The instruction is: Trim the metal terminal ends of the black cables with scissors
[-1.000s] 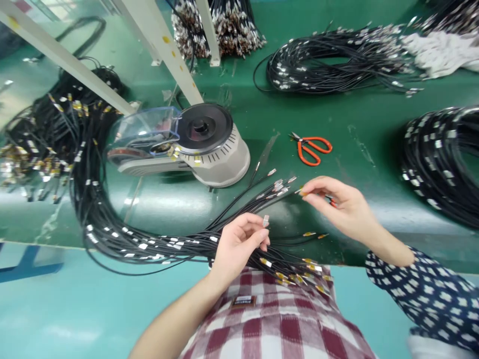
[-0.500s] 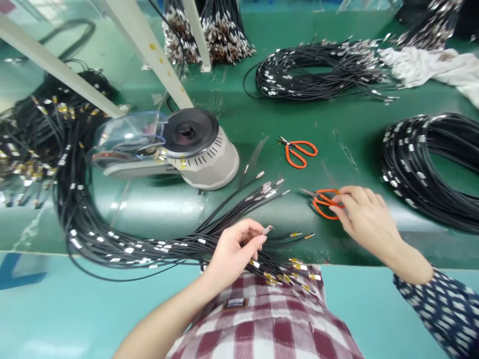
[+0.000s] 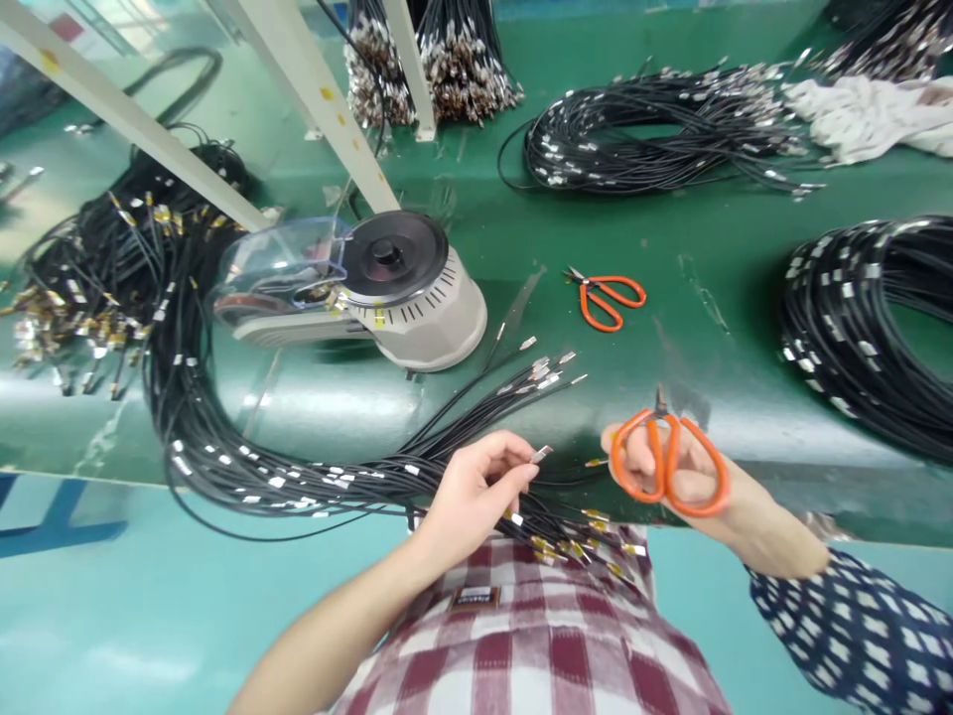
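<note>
Between thumb and fingers, my left hand (image 3: pixel 476 497) pinches a black cable by its silvery end (image 3: pixel 541 454). Under and beside it runs a long bundle of black cables (image 3: pixel 298 487) with white tags, some ends silvery and others wrapped in yellow tape. My right hand (image 3: pixel 692 472) is off to the right, raised over the table edge. It holds a pair of orange-handled scissors (image 3: pixel 704 467), blades pointing away from me, handles spread. A second pair of orange-handled scissors (image 3: pixel 607 298) lies on the green table farther back.
A round tape dispenser (image 3: pixel 424 298) stands left of centre beside pale metal posts (image 3: pixel 320 99). Coiled black cables (image 3: pixel 834 328) lie at the right, with another coil (image 3: pixel 640 139) at the back. A white cloth (image 3: pixel 871 119) is at the back right; tangled yellow-ended cables (image 3: pixel 96 268) lie left.
My right hand has lifted the scissors off the table and brought them nearer to me, turning the blades from leftward to away. My left hand keeps its pinch on the cable end.
</note>
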`<state>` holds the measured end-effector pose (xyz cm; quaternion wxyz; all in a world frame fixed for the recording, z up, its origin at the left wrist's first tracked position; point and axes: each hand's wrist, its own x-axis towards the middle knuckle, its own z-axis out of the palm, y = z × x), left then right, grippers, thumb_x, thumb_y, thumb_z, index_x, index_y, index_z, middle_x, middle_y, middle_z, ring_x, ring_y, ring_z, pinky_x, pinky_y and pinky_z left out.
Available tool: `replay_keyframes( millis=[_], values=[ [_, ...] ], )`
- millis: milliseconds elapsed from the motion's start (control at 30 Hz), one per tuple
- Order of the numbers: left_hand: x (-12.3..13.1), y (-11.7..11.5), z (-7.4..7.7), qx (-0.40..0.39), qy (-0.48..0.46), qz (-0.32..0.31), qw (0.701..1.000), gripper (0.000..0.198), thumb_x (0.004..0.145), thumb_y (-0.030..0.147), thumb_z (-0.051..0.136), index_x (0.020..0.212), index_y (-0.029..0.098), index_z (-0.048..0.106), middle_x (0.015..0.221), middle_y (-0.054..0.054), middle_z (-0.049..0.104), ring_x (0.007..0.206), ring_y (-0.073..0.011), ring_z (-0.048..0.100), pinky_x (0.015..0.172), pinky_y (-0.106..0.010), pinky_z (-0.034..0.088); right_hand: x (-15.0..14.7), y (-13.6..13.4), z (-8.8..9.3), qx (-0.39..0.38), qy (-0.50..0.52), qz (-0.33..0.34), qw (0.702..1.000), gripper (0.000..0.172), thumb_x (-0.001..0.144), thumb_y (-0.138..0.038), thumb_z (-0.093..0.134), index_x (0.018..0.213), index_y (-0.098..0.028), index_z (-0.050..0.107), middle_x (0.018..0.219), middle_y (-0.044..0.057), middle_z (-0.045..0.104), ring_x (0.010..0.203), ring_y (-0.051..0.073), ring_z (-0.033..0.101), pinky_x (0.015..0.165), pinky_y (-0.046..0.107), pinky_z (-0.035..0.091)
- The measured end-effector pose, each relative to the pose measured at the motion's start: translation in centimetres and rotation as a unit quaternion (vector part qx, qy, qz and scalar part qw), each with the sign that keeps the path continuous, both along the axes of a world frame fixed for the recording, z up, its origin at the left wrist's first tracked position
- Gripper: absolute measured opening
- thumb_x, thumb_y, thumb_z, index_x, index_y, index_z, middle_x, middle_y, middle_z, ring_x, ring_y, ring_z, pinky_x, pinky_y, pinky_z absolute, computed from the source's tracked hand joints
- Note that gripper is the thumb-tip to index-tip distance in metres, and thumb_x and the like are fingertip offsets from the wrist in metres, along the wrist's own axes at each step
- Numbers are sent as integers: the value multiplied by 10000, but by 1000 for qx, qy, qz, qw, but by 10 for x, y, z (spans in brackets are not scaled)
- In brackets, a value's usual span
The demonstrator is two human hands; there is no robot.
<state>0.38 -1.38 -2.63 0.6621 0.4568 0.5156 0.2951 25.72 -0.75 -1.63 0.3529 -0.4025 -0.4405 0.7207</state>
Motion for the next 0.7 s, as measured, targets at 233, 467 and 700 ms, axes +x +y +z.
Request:
replay_keyframes(
  millis=[233,467,700],
  values=[
    [-1,1,-2,-2,7,-13,1000,112,859,267,646,850,159,620,642,35,570,486,-75,520,492,-196,435,0,-4,-18,-88,45,71,993,415,664,-360,855,970,-185,635,798,21,684,691,139,633,624,255,506],
    [-1,1,-3,-2,7,-19,1000,115,866,272,643,864,161,614,657,33,567,489,-76,520,497,-203,439,-1,-4,-13,-42,21,53,997,333,716,-390,827,893,-171,649,831,10,629,688,112,577,625,235,480],
    [-1,-1,0,0,4,-14,1000,106,858,256,647,865,152,629,679,21,575,494,-65,503,475,-183,426,3,6,-1,57,-57,110,991,407,732,-566,772,783,-180,652,881,11,524,674,119,522,627,262,463]
  ],
)
